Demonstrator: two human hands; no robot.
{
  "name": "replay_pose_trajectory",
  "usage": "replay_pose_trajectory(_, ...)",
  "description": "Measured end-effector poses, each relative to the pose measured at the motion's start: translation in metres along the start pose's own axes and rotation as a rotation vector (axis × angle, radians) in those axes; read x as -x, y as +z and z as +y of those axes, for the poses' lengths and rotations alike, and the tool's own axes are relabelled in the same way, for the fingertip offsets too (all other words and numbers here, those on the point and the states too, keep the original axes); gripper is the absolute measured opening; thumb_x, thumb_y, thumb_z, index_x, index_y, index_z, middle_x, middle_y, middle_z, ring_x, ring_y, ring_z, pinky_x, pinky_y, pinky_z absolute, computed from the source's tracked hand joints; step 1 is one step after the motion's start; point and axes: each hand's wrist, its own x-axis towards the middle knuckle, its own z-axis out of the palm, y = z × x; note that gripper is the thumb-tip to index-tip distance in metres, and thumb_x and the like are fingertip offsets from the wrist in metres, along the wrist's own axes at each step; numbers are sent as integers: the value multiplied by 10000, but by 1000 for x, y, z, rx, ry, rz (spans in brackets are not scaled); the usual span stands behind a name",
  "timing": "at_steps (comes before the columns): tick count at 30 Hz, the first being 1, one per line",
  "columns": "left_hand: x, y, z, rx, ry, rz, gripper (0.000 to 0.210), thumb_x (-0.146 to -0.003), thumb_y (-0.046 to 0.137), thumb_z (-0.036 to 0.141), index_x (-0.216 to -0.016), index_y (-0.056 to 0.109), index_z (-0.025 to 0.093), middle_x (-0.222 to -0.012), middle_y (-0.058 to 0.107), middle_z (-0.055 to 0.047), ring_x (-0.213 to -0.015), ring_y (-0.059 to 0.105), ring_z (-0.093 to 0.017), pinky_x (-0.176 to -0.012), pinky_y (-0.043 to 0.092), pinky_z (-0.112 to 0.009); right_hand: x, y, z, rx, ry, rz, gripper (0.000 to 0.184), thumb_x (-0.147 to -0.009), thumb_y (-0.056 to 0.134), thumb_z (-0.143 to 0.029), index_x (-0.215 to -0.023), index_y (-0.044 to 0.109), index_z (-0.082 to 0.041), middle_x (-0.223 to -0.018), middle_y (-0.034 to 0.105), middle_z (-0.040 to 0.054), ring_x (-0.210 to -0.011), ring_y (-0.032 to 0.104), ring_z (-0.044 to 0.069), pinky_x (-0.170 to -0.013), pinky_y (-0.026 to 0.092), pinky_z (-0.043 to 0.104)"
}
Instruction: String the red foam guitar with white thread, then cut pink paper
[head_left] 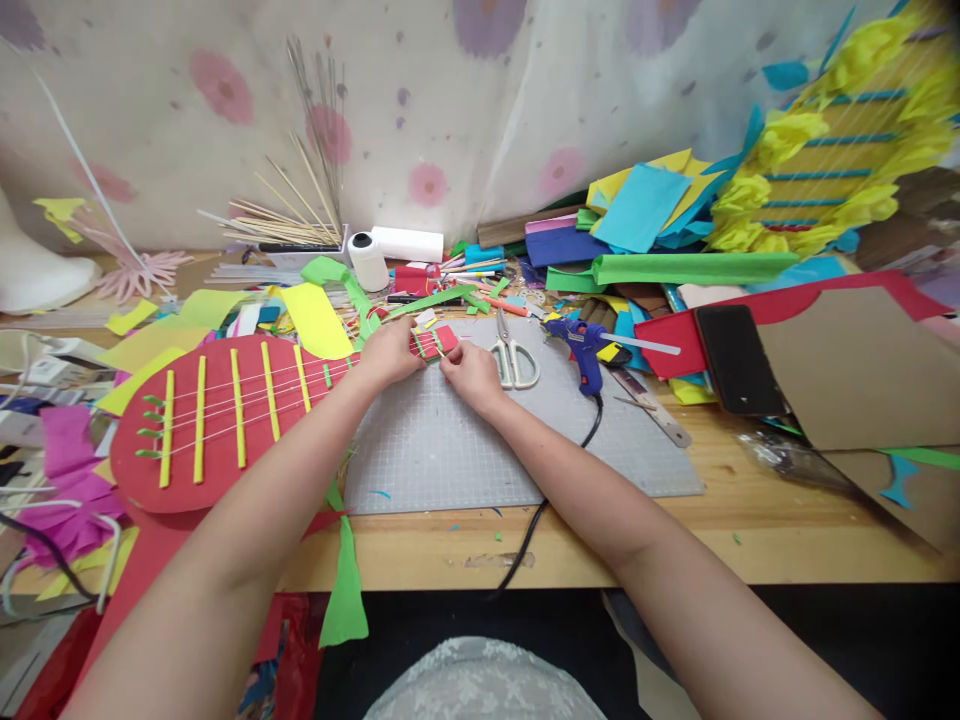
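Observation:
A red paper-covered toy guitar lies at the left, with yellow and green strips across it and thin white strings along it. Its neck reaches right to a small red head on the grey cutting mat. My left hand lies over the neck near the head, its fingers curled round the edge. At the head's near side, my right hand pinches with thumb and finger; a small pale bit shows at the tips, too small to name. Scissors lie just right of that hand.
A blue glue gun with a black cord rests on the mat beside a metal ruler. A phone lies on cardboard at right. Thread spools, sticks and coloured paper crowd the back. A yellow-flowered stringed piece leans far right.

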Motion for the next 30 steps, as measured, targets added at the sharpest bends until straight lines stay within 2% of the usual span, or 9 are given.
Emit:
replay_pose_trajectory(8,0,-1,4,8,-51,-3,659,-652,685,345,-1264,488,206,-1230,624,-84,-1121,585,-262,-903,454,-318,-3,4,-2,9,1,21,111,-792,548,-245,-779,633,-175,-833,706,45,-812,640,168,-731,424,259)
replay_pose_trajectory(16,1,-4,7,47,-62,-10,643,-654,697,346,-1245,494,195,-1252,609,-94,-1098,593,-268,-876,463,-331,-7,-2,-3,2,38,-16,123,-779,555,-237,-729,646,-170,-717,689,40,-778,642,171,-730,428,257)
replay_pose_trajectory(21,1,-5,5,77,-64,-29,652,-652,711,331,-1249,489,196,-1268,598,-107,-1124,576,-281,-871,457,-342,-6,-3,1,23,39,-2,111,-769,552,-225,-755,648,-171,-721,690,38,-774,641,173,-727,432,258)
replay_pose_trajectory(30,1,-3,0,51,-29,-16,643,-657,702,332,-1256,491,231,-1252,609,-71,-1109,580,-257,-882,456,-325,-8,-11,8,27,32,-9,90,-760,548,-206,-755,633,-177,-710,682,22,-745,632,164,-711,436,255)
